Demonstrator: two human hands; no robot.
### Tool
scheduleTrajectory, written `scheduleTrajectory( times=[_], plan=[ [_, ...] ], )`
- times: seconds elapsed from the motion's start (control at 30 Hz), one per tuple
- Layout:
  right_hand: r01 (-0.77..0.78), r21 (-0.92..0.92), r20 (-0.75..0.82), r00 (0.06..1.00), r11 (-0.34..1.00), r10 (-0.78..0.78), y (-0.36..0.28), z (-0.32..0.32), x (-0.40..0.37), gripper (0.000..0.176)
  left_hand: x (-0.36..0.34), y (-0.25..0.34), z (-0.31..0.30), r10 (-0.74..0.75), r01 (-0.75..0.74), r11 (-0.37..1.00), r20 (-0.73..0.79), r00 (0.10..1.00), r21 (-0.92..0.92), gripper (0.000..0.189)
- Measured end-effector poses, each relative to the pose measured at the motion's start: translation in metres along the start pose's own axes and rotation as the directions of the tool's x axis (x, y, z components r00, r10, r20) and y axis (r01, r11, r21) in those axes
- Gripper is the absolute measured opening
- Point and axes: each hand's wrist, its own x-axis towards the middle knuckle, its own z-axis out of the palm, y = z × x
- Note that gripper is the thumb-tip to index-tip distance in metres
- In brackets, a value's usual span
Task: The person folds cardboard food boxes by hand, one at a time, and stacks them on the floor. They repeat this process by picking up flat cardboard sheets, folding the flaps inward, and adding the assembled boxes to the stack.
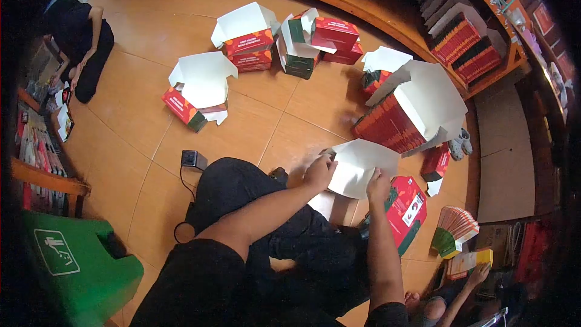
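Observation:
A cardboard piece (357,166), white on the side that shows, is held up over the person's lap. My left hand (321,171) grips its left edge with the fingers closed. On its right edge, my right hand (379,186) is closed in a pinch. Just right of my right forearm, a flat red and green carton (404,209) lies on the floor. Beyond the held piece stands a tall stack of red cartons (390,122) with white flaps spread open.
Partly opened red boxes (249,48) stand on the tiled floor ahead. A black cube (192,158) with a cable sits left of the knee. A green bin (78,266) is at lower left. Other people sit at far left (78,42) and lower right (478,275).

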Motion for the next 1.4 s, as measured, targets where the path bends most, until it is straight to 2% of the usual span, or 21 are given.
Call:
scheduleTrajectory(
  times=[0.13,0.27,0.37,0.43,0.5,0.53,0.6,0.63,0.67,0.7,0.73,0.87,0.93,1.0,1.03,1.07,1.2,1.27,1.3,1.33,1.4],
  plan=[
    [0.047,-0.152,0.079,0.996,0.987,-0.035,0.016,0.016,-0.005,0.037,0.02,-0.016,-0.001,-0.166,0.154,0.984,0.147,0.975,0.09,0.04],
    [0.064,-0.061,0.065,0.996,0.996,-0.06,0.034,0.025,-0.004,0.036,0.022,-0.022,-0.002,-0.233,0.217,0.971,0.186,0.954,0.103,0.041],
    [0.147,-0.057,0.065,0.988,0.987,-0.143,0.048,0.028,0.003,0.036,0.006,0.014,-0.026,-0.267,0.213,0.932,0.159,0.951,0.293,0.047],
    [0.203,-0.049,0.134,0.972,0.978,-0.195,0.055,0.026,0.011,0.036,-0.014,0.078,-0.081,-0.393,0.319,0.911,0.315,0.864,0.261,0.051],
    [0.324,-0.178,0.329,0.91,0.929,-0.254,0.064,0.014,0.02,0.036,-0.019,0.021,-0.025,-0.176,0.054,0.913,0.271,0.946,0.405,0.059],
    [0.431,-0.28,0.467,0.842,0.858,-0.271,0.066,0.009,0.028,0.038,-0.014,0.043,-0.058,-0.116,-0.216,0.86,0.59,0.799,0.461,0.056],
    [0.657,-0.289,0.598,0.692,0.696,-0.405,0.06,-0.005,0.035,0.038,-0.007,0.069,-0.1,0.025,-0.297,0.863,0.554,0.832,0.408,0.051],
    [0.646,-0.267,0.59,0.696,0.715,-0.408,0.04,-0.02,0.025,0.038,0.008,0.1,-0.138,-0.115,-0.193,0.871,0.571,0.813,0.451,0.049],
    [0.433,-0.14,0.522,0.797,0.891,-0.305,0.01,-0.041,0.015,0.04,0.028,0.124,-0.175,-0.253,-0.09,0.863,0.579,0.775,0.497,0.047],
    [0.186,0.009,0.474,0.864,0.983,-0.168,-0.011,-0.057,0.008,0.043,0.043,0.115,-0.196,-0.191,-0.064,0.856,0.428,0.883,0.513,0.045],
    [0.165,0.032,0.473,0.866,0.986,-0.16,-0.021,-0.064,0.004,0.043,0.06,0.094,-0.214,-0.115,-0.04,0.853,0.262,0.958,0.52,0.042],
    [0.268,0.075,0.397,0.876,0.961,-0.275,-0.036,-0.069,-0.008,0.043,0.12,-0.003,-0.279,-0.113,0.126,0.58,-0.074,0.991,0.805,0.039],
    [0.278,0.05,0.52,0.813,0.959,-0.262,-0.037,-0.069,-0.01,0.041,0.146,-0.102,-0.301,-0.12,0.231,0.502,-0.198,0.973,0.833,0.036],
    [0.25,0.036,0.514,0.825,0.968,-0.232,-0.037,-0.067,-0.007,0.044,0.132,-0.112,-0.322,-0.145,-0.069,0.273,0.112,0.983,0.96,0.039],
    [0.281,0.011,0.54,0.806,0.96,-0.242,-0.028,-0.059,-0.005,0.047,0.137,-0.118,-0.327,-0.176,-0.119,0.265,0.169,0.97,0.957,0.036],
    [0.321,-0.023,0.588,0.77,0.947,-0.247,-0.019,-0.053,-0.01,0.051,0.134,-0.112,-0.322,-0.264,0.169,0.426,-0.056,0.963,0.889,0.036],
    [0.316,-0.054,0.564,0.793,0.947,-0.232,-0.019,-0.05,-0.008,0.048,0.108,-0.044,-0.315,0.066,-0.061,0.589,0.028,0.997,0.806,0.027],
    [0.318,-0.045,0.538,0.807,0.947,-0.245,-0.021,-0.052,-0.006,0.046,0.098,-0.002,-0.31,0.158,-0.042,0.815,-0.152,0.976,0.577,0.02],
    [0.293,-0.026,0.543,0.807,0.956,-0.233,-0.029,-0.062,-0.007,0.045,0.111,-0.014,-0.314,0.203,-0.073,0.817,-0.167,0.965,0.571,0.013],
    [0.267,-0.004,0.542,0.81,0.964,-0.222,-0.034,-0.068,-0.008,0.045,0.102,0.006,-0.314,0.203,-0.072,0.815,-0.167,0.965,0.574,0.013],
    [0.294,0.032,0.5,0.823,0.955,-0.27,-0.034,-0.068,-0.01,0.043,0.077,0.056,-0.306,0.044,-0.02,0.993,-0.211,0.976,0.118,0.013]
  ],
)
